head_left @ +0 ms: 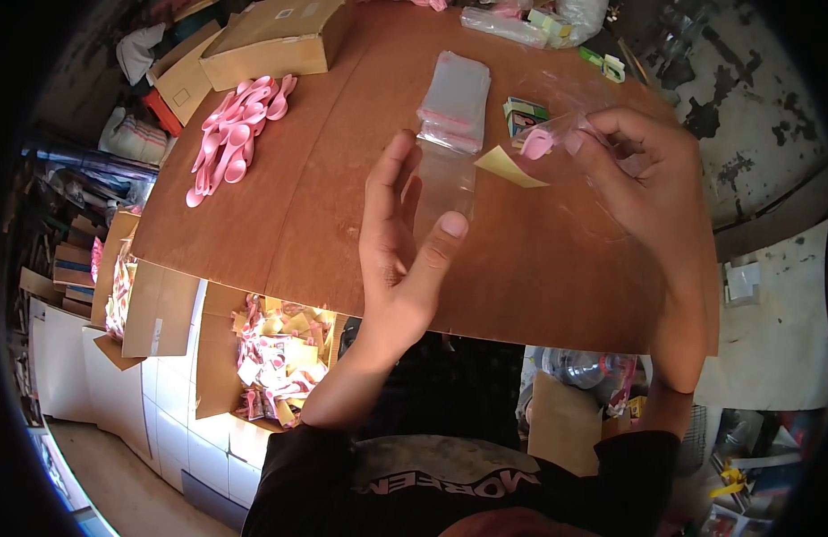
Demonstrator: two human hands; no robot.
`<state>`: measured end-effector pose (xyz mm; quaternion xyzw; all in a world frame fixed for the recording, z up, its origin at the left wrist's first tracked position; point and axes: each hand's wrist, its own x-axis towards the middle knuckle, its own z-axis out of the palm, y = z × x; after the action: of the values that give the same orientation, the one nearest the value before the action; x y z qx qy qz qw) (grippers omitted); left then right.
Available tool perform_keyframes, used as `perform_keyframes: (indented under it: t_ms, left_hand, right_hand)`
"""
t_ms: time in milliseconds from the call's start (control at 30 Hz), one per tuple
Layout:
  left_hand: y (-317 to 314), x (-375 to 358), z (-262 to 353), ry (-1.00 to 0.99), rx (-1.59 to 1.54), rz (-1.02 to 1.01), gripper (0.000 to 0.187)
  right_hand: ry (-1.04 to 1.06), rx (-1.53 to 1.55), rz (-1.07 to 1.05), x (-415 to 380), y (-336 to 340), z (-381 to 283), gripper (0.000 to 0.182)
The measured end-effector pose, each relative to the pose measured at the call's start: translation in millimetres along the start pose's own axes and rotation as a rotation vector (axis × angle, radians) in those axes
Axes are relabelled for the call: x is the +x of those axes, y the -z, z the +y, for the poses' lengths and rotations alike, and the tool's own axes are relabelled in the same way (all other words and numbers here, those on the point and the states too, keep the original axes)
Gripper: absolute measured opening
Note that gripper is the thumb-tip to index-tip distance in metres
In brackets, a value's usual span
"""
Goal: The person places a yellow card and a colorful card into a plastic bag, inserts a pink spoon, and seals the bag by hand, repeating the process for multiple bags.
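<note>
My right hand (642, 166) pinches a clear plastic bag with a pink spoon (537, 143) inside it. A yellow paper piece (510, 168) hangs at the bag's left side. My left hand (409, 237) is open, thumb and fingers apart, above the table beside a loose clear bag (450, 179). Just beyond it lies a stack of clear bags (456, 98) with pink edge strips. A small green and white box (524, 114) sits right of the stack, partly behind the held bag. On the table's left part is a pile of pink spoons (230, 134).
A cardboard box (275, 40) stands at the brown table's (315, 197) far left. Plastic packs (512, 25) and a green item (603, 64) lie along the far edge. Below the near edge, an open carton (219, 358) holds filled packets (284, 358); another carton (163, 313) stands left of it.
</note>
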<state>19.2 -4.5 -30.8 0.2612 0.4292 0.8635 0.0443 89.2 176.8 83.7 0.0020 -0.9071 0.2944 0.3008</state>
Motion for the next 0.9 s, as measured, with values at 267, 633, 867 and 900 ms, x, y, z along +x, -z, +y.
perform_keyframes:
  t_ms: [267, 633, 867, 900]
  left_hand:
    - [-7.5, 10.0, -1.8, 0.091, 0.105, -0.308, 0.049]
    - [-22.1, 0.5, 24.8, 0.199, 0.012, -0.218, 0.020]
    - [-21.7, -0.1, 23.2, 0.186, 0.203, -0.290, 0.019]
    - [-22.7, -1.1, 25.0, 0.190, 0.203, -0.297, 0.019]
  right_hand:
    - [-0.065, 0.218, -0.296, -13.4, -12.6, -17.0, 0.018]
    - [-0.118, 0.247, -0.115, -17.0, -9.7, -24.7, 0.010]
    - [0.405, -0.113, -0.089, -22.6, -3.8, -29.6, 0.013]
    - [0.407, -0.153, -0.095, -23.5, -5.5, -26.7, 0.014]
